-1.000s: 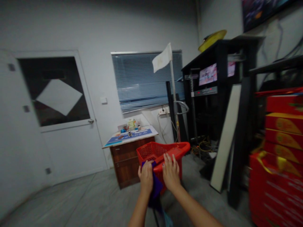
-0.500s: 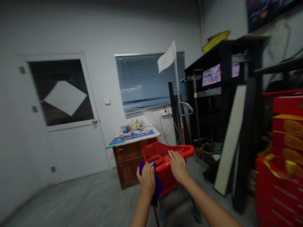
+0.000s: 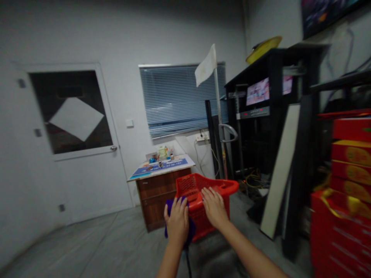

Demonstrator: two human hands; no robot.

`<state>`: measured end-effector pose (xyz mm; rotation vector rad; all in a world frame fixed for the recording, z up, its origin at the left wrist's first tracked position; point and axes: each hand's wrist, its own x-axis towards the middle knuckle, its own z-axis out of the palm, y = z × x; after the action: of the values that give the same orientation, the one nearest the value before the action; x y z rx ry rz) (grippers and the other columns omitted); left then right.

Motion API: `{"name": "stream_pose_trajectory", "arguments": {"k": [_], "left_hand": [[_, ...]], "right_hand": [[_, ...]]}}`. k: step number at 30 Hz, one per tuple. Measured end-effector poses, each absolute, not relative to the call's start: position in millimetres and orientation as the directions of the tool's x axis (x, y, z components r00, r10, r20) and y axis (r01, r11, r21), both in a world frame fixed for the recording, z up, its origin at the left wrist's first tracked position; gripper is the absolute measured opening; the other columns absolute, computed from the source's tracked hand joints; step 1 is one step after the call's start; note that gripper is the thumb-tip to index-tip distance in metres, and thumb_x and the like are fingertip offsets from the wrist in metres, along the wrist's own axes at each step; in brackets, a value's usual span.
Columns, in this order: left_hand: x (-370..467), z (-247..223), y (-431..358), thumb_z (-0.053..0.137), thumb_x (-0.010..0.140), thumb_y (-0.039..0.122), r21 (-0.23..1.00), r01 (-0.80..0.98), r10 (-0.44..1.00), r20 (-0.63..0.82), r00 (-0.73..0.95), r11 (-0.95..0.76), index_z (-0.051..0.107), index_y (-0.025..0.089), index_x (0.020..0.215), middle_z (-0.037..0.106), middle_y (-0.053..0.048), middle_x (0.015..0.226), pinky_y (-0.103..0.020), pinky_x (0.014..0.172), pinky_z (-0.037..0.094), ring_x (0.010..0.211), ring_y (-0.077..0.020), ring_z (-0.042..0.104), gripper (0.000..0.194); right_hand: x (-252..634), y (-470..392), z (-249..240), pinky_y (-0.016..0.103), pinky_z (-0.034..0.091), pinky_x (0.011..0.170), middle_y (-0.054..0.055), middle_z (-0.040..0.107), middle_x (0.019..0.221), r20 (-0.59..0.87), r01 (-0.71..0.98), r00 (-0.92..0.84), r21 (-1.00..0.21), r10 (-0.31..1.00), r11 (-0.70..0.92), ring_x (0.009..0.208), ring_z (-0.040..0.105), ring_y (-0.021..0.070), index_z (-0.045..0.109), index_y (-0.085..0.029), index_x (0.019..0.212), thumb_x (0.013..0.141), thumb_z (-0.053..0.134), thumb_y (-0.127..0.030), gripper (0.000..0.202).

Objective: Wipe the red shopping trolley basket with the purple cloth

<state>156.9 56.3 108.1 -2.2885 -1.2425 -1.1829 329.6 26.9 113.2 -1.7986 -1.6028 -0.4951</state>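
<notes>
A red plastic shopping cart (image 3: 204,226) with perforated basket walls stands in front of me, and a pole with a small white flag (image 3: 206,65) rises behind its right side. My left hand (image 3: 177,220) is closed over a purple cloth (image 3: 191,231) by the cart's near left corner, its fingertips resting on top of the cloth. The thumb side is partly hidden. My right hand (image 3: 213,204) lies on the cart's red near rim with the fingers stretched forward. Under the left hand, a thin dark cord or rod hangs down.
Beyond the cart, a brown wooden cabinet (image 3: 158,208) carries a printed board and small items. At right stand a leaning pale panel (image 3: 281,170), a black rack (image 3: 256,143) and stacked red boxes (image 3: 350,156). A white door (image 3: 89,181) is at left.
My left hand and the purple cloth have moved slightly left, and its fingers look more spread. My right hand has slid a little left along the rim. The view has turned slightly right.
</notes>
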Motion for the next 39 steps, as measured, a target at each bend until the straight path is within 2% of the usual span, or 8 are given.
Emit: {"name": "stream_pose_trajectory", "arguments": {"k": [3,9,15,21,27,34,39], "left_hand": [[166,107,54,0.038,0.096,0.024,0.154,0.817,0.583,0.773,0.251,-0.556,0.058,0.031,0.127,0.058,-0.003,0.135,-0.053,0.115,0.012,0.132,-0.0241,0.043,0.038],[172,120,48,0.039,0.096,0.024,0.088,0.764,0.555,0.74,0.38,-0.64,0.058,0.031,0.127,0.059,-0.003,0.133,-0.051,0.116,0.011,0.131,-0.0225,0.046,0.037],[156,111,55,0.039,0.095,0.024,0.153,0.828,0.585,0.776,0.236,-0.539,0.06,0.029,0.126,0.06,-0.004,0.132,-0.056,0.115,0.012,0.132,-0.0258,0.044,0.037],[160,116,53,0.041,0.095,0.025,0.102,0.774,0.568,0.739,0.362,-0.625,0.056,0.034,0.129,0.057,-0.001,0.136,-0.051,0.116,0.012,0.133,-0.0229,0.043,0.038],[150,110,58,0.038,0.095,0.025,0.162,0.839,0.604,0.764,0.225,-0.519,0.058,0.032,0.128,0.057,-0.003,0.136,-0.055,0.114,0.014,0.133,-0.0252,0.042,0.039],[158,116,53,0.043,0.094,0.026,0.079,0.771,0.551,0.746,0.375,-0.632,0.055,0.035,0.131,0.056,-0.002,0.137,-0.052,0.116,0.013,0.134,-0.0243,0.042,0.039],[151,110,56,0.041,0.094,0.026,0.114,0.822,0.588,0.754,0.294,-0.558,0.054,0.033,0.133,0.053,-0.002,0.14,-0.055,0.115,0.011,0.137,-0.0263,0.037,0.041]], "right_hand": [[321,29,113,0.042,0.019,0.114,0.0,0.048,0.143,0.671,0.97,0.189,-0.239,0.717,-0.031,0.136,0.033,0.0195,0.049,-0.024,0.137,0.096,0.03,-0.028,0.045],[313,26,116,0.04,0.019,0.113,0.001,0.049,0.142,0.665,0.96,0.206,-0.278,0.718,-0.018,0.134,0.037,0.0188,0.049,-0.024,0.136,0.097,0.031,-0.028,0.044],[303,28,112,0.04,0.022,0.112,0.001,0.051,0.141,0.679,0.958,0.227,-0.286,0.699,-0.033,0.133,0.039,0.0192,0.051,-0.026,0.135,0.096,0.034,-0.029,0.042],[302,23,121,0.038,0.023,0.111,0.001,0.052,0.14,0.669,0.965,0.19,-0.261,0.719,-0.013,0.132,0.04,0.0195,0.052,-0.025,0.135,0.097,0.033,-0.031,0.042],[310,20,126,0.04,0.019,0.113,0.0,0.054,0.137,0.688,0.977,0.132,-0.212,0.713,0.024,0.129,0.043,0.0188,0.053,-0.028,0.133,0.097,0.036,-0.032,0.041],[308,20,125,0.039,0.022,0.111,0.0,0.053,0.138,0.672,0.966,0.157,-0.258,0.724,0.03,0.13,0.041,0.0191,0.053,-0.025,0.133,0.097,0.034,-0.03,0.041],[307,21,121,0.039,0.024,0.11,0.0,0.053,0.138,0.685,0.968,0.158,-0.249,0.711,0.025,0.13,0.041,0.0184,0.053,-0.027,0.133,0.097,0.034,-0.031,0.041]]}}
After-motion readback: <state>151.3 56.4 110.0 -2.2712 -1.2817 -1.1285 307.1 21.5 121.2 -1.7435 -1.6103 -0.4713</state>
